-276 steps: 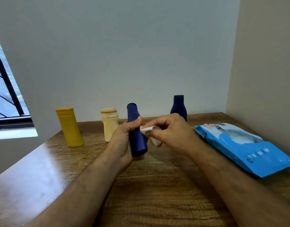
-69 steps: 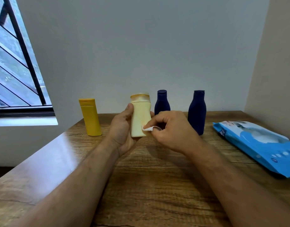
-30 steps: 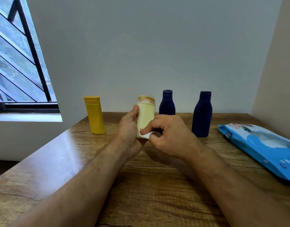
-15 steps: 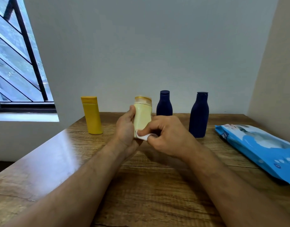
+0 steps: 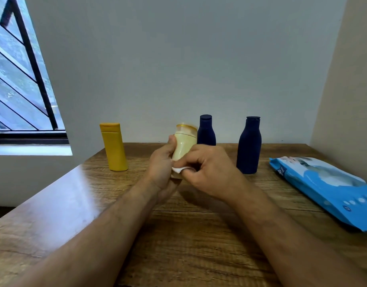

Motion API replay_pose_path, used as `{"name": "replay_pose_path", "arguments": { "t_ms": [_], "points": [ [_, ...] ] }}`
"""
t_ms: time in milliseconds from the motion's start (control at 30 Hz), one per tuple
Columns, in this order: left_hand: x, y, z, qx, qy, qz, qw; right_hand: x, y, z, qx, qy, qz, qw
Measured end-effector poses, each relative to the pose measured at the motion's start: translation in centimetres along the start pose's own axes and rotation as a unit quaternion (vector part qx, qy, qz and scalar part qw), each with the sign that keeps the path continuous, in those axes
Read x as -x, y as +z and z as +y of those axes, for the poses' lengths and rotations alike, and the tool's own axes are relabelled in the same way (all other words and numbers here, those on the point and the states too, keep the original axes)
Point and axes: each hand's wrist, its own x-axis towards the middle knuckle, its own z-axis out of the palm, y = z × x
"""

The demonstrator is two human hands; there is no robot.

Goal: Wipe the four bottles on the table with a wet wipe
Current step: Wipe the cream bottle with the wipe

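My left hand point(image 5: 162, 166) grips a cream bottle point(image 5: 183, 145) above the table, tilted a little to the right. My right hand point(image 5: 211, 172) pinches a white wet wipe point(image 5: 179, 169) against the bottle's lower part. A yellow bottle point(image 5: 114, 147) stands to the left. Two dark blue bottles stand upright behind: one point(image 5: 206, 131) just past the cream bottle, another point(image 5: 249, 146) further right.
A blue pack of wet wipes point(image 5: 327, 187) lies at the right edge of the wooden table point(image 5: 178, 235). Walls close the back and right side. A barred window point(image 5: 19, 79) is at the left.
The cream bottle has tilted more to the right in my left hand, and the wipe has slid lower on it. Earlier I held a dark blue bottle, which now stands at the back.
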Motion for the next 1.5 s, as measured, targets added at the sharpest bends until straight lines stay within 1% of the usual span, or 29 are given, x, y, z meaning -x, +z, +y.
{"name": "replay_pose_path", "arguments": {
  "t_ms": [167,233,267,333,400,467,500,567,667,733,833,933,1033,1100,1233,1300,1400,1500],
  "points": [
    [-0.1,0.3,-0.3,0.002,-0.017,0.023,1.0,0.1,-1.1,0.1,-0.052,0.032,-0.062,0.996],
    [-0.3,0.3,-0.4,-0.011,-0.014,0.028,0.999,0.2,-1.2,0.2,-0.044,0.04,-0.054,0.997],
    [-0.3,0.2,-0.3,-0.021,-0.01,0.029,0.999,0.2,-1.1,0.3,-0.039,0.046,-0.025,0.998],
    [-0.4,-0.1,-0.3,-0.044,0.0,0.024,0.999,-0.1,-1.2,0.6,-0.025,0.057,0.076,0.995],
    [-0.3,-0.2,-0.4,-0.059,0.002,0.011,0.998,-0.3,-1.7,0.6,-0.025,0.065,0.175,0.982],
    [-0.1,-0.1,-0.4,-0.06,0.001,-0.001,0.998,-0.4,-2.0,0.5,-0.021,0.062,0.224,0.972],
    [0.0,0.0,-0.4,-0.058,0.004,-0.004,0.998,-0.3,-1.9,0.5,-0.016,0.057,0.229,0.972],
    [0.1,0.0,-0.4,-0.057,0.02,-0.01,0.998,-0.2,-1.3,0.3,-0.011,0.04,0.21,0.977],
    [0.0,0.0,-0.6,-0.098,0.055,-0.023,0.993,-0.1,-0.4,0.1,0.011,-0.006,0.182,0.983],
    [0.0,0.1,-0.7,-0.125,0.073,-0.02,0.989,-0.2,-0.4,0.1,0.022,-0.025,0.195,0.98],
    [-0.2,0.1,-0.7,-0.159,0.11,-0.03,0.981,-0.1,-0.9,0.1,0.031,-0.041,0.237,0.97],
    [0.1,0.2,-0.6,-0.198,0.145,-0.047,0.968,-0.1,-1.3,0.6,-0.003,-0.007,0.281,0.96],
    [0.3,0.4,-0.5,-0.253,0.199,-0.059,0.945,-0.1,-1.2,0.7,-0.041,0.03,0.304,0.951],
    [0.7,0.8,-0.4,-0.275,0.223,-0.071,0.933,-0.2,-0.8,0.3,-0.046,0.019,0.303,0.952],
    [1.4,1.3,-0.4,-0.309,0.257,-0.098,0.91,-0.1,-0.2,-1.1,-0.023,-0.041,0.278,0.96],
    [1.5,1.4,-0.3,-0.312,0.263,-0.096,0.908,-0.2,-0.4,-0.9,-0.029,-0.036,0.289,0.956],
    [1.2,1.2,-0.3,-0.311,0.259,-0.081,0.911,-0.3,-0.8,-0.1,-0.086,0.014,0.313,0.946],
    [1.1,1.0,-0.5,-0.32,0.257,-0.071,0.909,-0.4,-0.7,-0.2,-0.124,0.048,0.315,0.94]
  ]
}}
